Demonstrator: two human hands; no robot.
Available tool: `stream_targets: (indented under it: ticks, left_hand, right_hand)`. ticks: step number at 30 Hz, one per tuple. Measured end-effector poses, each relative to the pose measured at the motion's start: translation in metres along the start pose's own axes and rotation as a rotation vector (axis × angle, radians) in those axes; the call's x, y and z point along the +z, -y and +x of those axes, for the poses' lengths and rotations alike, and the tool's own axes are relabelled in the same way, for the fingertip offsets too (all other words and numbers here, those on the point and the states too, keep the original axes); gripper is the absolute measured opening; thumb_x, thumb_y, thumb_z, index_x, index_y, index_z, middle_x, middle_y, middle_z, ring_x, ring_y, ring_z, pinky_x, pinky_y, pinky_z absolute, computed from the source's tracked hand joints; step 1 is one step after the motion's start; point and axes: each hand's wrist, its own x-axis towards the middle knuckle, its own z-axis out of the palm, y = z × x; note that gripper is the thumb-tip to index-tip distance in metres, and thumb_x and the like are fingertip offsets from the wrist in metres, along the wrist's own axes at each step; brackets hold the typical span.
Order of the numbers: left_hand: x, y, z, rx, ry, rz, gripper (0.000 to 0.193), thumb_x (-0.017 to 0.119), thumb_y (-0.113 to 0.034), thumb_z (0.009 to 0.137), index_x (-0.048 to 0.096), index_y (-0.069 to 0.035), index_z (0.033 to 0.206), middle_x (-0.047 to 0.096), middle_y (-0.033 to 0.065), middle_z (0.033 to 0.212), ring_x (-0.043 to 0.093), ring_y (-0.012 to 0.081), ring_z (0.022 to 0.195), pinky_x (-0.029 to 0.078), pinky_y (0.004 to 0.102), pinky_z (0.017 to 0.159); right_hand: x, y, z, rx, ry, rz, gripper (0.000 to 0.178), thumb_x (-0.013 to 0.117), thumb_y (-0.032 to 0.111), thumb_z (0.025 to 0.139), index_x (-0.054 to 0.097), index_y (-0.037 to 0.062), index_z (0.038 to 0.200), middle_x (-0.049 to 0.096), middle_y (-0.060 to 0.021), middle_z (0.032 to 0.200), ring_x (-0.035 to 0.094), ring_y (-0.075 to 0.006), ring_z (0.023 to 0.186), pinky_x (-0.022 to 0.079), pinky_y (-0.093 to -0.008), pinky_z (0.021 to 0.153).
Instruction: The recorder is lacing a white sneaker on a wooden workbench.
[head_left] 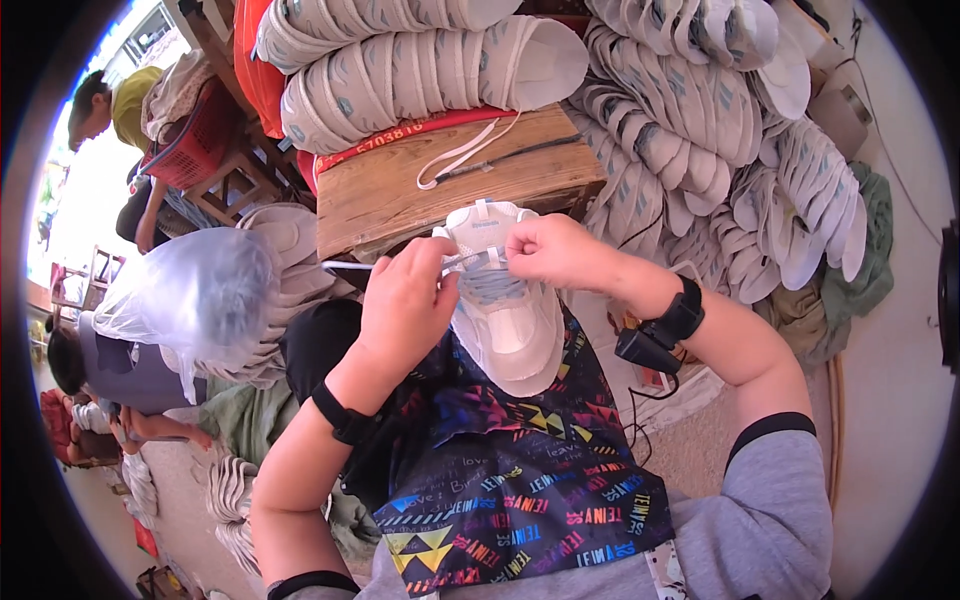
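Note:
A white and grey shoe upper (513, 335) with light blue lacing stands over my lap, its toe toward me. A thin pale shoelace (462, 262) crosses its tongue between my hands. My left hand (405, 300) is closed at the shoe's left side, pinching the lace, and a pale end sticks out left past the fingers. Fingers curled, my right hand (555, 252) pinches at the lace by the right eyelet edge; its fingertips partly hide what lies between them. Beneath the shoe, a dark apron (530, 470) with colourful print covers my lap.
Just beyond the shoe is a wooden bench (370, 195) with a loose white lace (460, 155). Nested rows of shoe uppers (400, 75) lie behind it, with more heaped uppers (680, 130) at right. A plastic bag (200, 290) is at left; other people sit farther left.

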Motion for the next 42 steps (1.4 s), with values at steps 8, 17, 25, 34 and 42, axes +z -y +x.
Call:
stream_targets:
  ticks: [8,17,25,34,42]
  left_hand:
    - [0.008,0.01,0.004,0.319,-0.049,0.281,0.014,0.07,-0.016,0.078,0.06,-0.009,0.072,0.049,0.0048,0.073,0.054,0.0199,0.072,0.038,0.0361,0.067]
    - [-0.004,0.039,-0.005,-1.003,0.175,-1.386,0.023,0.06,-0.023,0.093,0.063,-0.008,0.076,0.05,-0.0053,0.066,0.037,0.005,0.059,0.03,0.0217,0.057]
    - [-0.045,0.048,-0.005,-0.578,0.412,-0.659,0.021,0.057,-0.02,0.097,0.068,-0.003,0.09,0.062,-0.0016,0.081,0.054,0.0069,0.073,0.044,0.0225,0.068]
    - [-0.129,0.096,-0.043,-0.381,0.24,0.031,0.016,0.058,-0.01,0.092,0.063,0.003,0.084,0.055,0.0086,0.073,0.055,0.0172,0.065,0.044,0.0298,0.062]
    - [-0.147,0.122,-0.089,-0.193,-0.035,0.386,0.011,0.06,-0.01,0.089,0.065,-0.001,0.086,0.053,0.0109,0.072,0.054,0.0226,0.063,0.043,0.0329,0.063]
  right_hand:
    - [0.018,0.006,-0.002,-0.102,-0.283,-0.385,0.019,0.064,0.024,0.079,0.064,0.005,0.074,0.063,-0.0141,0.074,0.063,-0.0334,0.07,0.049,-0.042,0.063]
    - [0.01,0.004,-0.009,-0.307,-0.42,-0.255,0.012,0.065,0.013,0.08,0.058,0.0055,0.087,0.053,-0.0103,0.095,0.061,-0.0341,0.077,0.05,-0.0447,0.068]
    - [-0.01,0.011,0.0,-0.371,-0.218,-0.419,0.013,0.062,0.014,0.081,0.056,0.004,0.088,0.057,-0.0121,0.084,0.061,-0.0354,0.075,0.049,-0.043,0.067]
    - [-0.047,-0.061,-0.031,-0.054,-0.215,0.123,0.02,0.06,0.018,0.09,0.071,0.0023,0.091,0.067,-0.0128,0.082,0.064,-0.0161,0.075,0.048,-0.0308,0.069]
    - [-0.046,-0.084,-0.063,-0.294,-0.664,-0.632,0.009,0.061,0.014,0.088,0.066,0.0065,0.089,0.061,-0.012,0.082,0.059,-0.0314,0.073,0.048,-0.0371,0.067]
